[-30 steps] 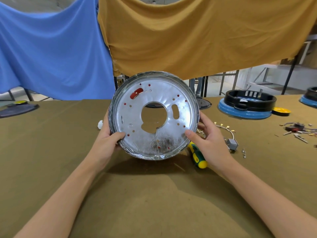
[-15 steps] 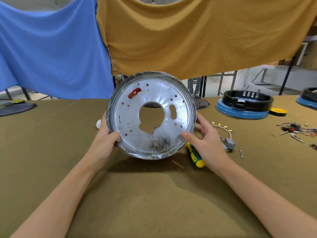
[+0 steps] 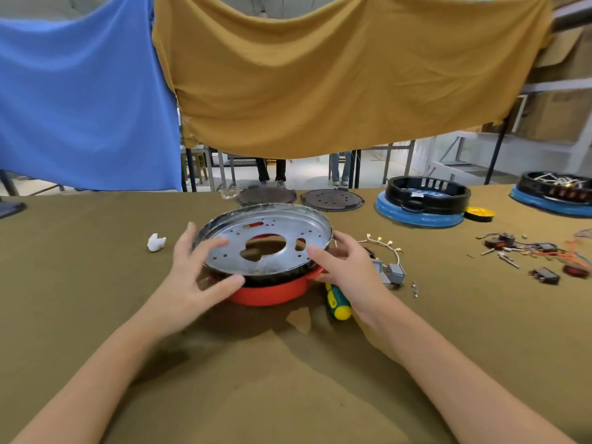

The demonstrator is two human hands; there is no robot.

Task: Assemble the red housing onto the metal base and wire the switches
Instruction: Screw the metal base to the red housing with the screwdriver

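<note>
Metal base (image 3: 266, 243) sits flat on red housing (image 3: 272, 291), mid-counter (image 3: 288, 379).
Left hand (image 3: 189, 277) grip spread, fingers on base rim and housing; right hand (image 3: 349, 270) grip loosely spread at right edge. Screwdriver (image 3: 338, 302) beside right hand; switches (image 3: 544, 275) far right.

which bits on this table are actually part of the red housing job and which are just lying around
In the job:
metal base, held by left hand and right hand
red housing under it
switches and wires
screwdriver, likely

Lying about:
blue and black units
dark round plates
yellow cap
white scrap
</note>
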